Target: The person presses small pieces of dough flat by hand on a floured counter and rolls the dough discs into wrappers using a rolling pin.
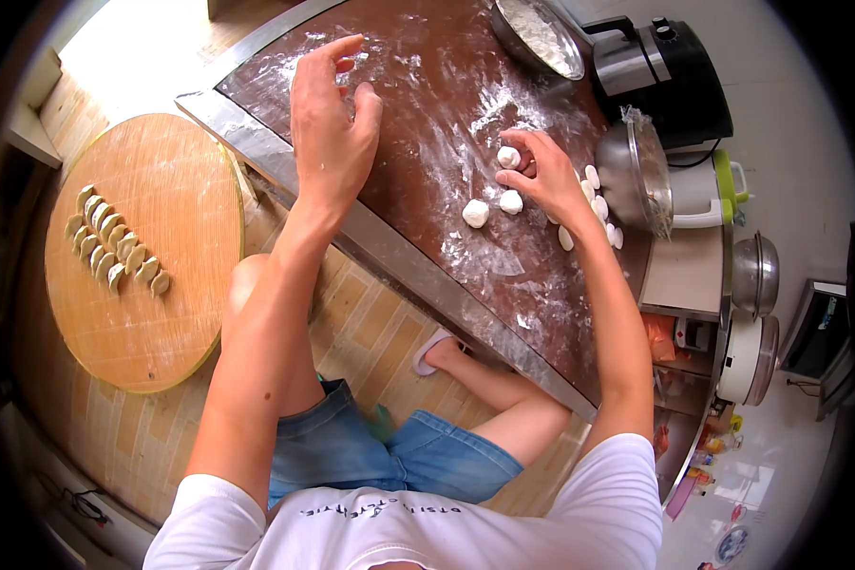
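- Dough ball point(508, 158), white and floured, sits at the tips of the right grip point(547, 176), between thumb and forefinger; the fingers curve about it, but whether they press on it I cannot tell.
- Second dough ball point(511, 201) lies just beside the right thumb, on the side towards the person.
- Third dough ball point(476, 214) rests a little further out, to the left of the second.
- Flattened dough pieces point(599, 207) lie around the right wrist, partly hidden by it.
- Steel bowl point(627, 180) with clear plastic over it stands to the right of the right grip.
- Left grip point(334, 133) hangs over the worktop point(418, 104), thumb and fingers apart, holding nothing.
- Flour bowl point(541, 36) stands beyond the right grip, next to a black appliance point(663, 85).
- Round board point(161, 328), well to the left of the left grip, carries rows of dumplings point(135, 259).
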`<state>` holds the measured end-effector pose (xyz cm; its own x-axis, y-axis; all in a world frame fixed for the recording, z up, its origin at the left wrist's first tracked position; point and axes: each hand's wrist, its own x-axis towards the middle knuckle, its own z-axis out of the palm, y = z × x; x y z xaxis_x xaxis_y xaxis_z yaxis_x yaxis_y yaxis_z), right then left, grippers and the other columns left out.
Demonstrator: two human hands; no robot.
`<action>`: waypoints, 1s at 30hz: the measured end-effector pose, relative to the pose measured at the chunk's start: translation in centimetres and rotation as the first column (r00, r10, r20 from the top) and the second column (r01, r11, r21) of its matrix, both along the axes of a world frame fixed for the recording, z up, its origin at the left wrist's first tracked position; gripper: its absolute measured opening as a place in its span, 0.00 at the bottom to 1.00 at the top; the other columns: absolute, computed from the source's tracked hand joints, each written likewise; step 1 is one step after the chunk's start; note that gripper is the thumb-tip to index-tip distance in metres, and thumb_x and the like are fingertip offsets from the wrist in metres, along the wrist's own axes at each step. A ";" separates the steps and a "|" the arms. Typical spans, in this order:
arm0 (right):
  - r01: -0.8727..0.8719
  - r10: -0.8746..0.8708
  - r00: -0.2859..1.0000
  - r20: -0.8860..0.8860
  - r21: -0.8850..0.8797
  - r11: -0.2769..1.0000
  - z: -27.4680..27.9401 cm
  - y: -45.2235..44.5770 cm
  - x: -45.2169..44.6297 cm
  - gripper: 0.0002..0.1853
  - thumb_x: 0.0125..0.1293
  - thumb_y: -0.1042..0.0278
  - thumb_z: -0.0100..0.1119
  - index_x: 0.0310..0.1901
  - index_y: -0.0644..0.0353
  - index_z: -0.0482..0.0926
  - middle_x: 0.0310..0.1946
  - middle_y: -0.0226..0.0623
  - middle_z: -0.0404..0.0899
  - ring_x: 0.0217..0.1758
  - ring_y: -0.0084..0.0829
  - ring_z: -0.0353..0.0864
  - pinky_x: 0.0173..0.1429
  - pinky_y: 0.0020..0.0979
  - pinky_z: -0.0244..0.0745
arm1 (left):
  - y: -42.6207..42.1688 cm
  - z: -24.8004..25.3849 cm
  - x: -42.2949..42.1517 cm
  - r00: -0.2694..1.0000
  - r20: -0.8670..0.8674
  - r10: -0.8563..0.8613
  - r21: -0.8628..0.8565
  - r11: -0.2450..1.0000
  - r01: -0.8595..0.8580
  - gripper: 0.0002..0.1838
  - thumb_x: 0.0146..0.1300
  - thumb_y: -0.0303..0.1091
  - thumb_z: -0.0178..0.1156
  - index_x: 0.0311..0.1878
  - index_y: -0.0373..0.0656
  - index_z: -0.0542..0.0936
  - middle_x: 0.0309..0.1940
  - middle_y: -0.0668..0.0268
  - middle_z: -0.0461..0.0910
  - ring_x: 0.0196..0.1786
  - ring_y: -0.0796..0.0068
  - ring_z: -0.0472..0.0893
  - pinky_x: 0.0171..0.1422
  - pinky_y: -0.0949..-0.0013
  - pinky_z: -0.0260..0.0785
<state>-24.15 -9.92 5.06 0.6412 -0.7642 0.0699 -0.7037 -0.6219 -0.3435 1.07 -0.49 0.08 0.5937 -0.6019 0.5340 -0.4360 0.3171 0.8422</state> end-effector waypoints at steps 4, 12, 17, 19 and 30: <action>0.095 -0.077 0.985 -0.157 0.109 0.990 0.8 0.0 0.1 0.21 0.53 0.59 0.70 0.44 0.63 0.79 0.39 0.37 0.79 0.34 0.28 0.76 0.42 0.31 0.73 | -0.1 -0.1 0.0 1.000 -0.006 -0.001 -0.006 1.000 0.001 0.20 0.61 0.21 0.52 0.57 0.41 0.73 0.54 0.61 0.73 0.55 0.69 0.76 0.55 0.69 0.73; 0.034 -0.025 0.998 0.055 -0.177 0.984 -4.2 -3.2 4.5 0.46 0.62 0.22 0.28 0.70 0.52 0.54 0.71 0.49 0.51 0.77 0.46 0.41 0.76 0.52 0.31 | -0.2 0.1 -0.2 0.999 -0.034 -0.008 -0.074 0.997 0.005 0.20 0.55 0.20 0.54 0.53 0.39 0.73 0.46 0.59 0.74 0.48 0.66 0.75 0.51 0.66 0.70; 0.038 -0.063 0.985 -0.162 -0.152 0.988 -5.3 -2.7 3.9 0.48 0.61 0.20 0.25 0.73 0.50 0.48 0.74 0.49 0.44 0.79 0.47 0.34 0.75 0.55 0.23 | -0.4 0.0 1.0 0.995 -0.090 0.037 -0.088 0.995 -0.045 0.20 0.55 0.20 0.53 0.53 0.39 0.74 0.47 0.59 0.74 0.49 0.65 0.75 0.51 0.66 0.70; 0.073 -0.089 0.991 -0.098 -0.159 0.985 -5.4 -3.0 4.1 0.49 0.62 0.22 0.26 0.73 0.55 0.49 0.72 0.51 0.47 0.77 0.49 0.39 0.76 0.53 0.28 | -0.8 0.4 0.6 0.998 -0.060 0.032 -0.097 0.995 -0.038 0.20 0.55 0.20 0.53 0.53 0.39 0.74 0.47 0.59 0.74 0.49 0.65 0.76 0.51 0.66 0.70; -0.130 0.144 0.987 0.078 -0.162 0.978 -3.1 -1.3 -1.0 0.08 0.57 0.63 0.64 0.35 0.55 0.79 0.45 0.35 0.74 0.55 0.39 0.67 0.61 0.37 0.62 | -0.8 0.0 -0.5 1.000 0.008 0.020 -0.070 0.997 -0.019 0.20 0.54 0.20 0.53 0.52 0.38 0.74 0.46 0.59 0.74 0.49 0.65 0.76 0.51 0.66 0.70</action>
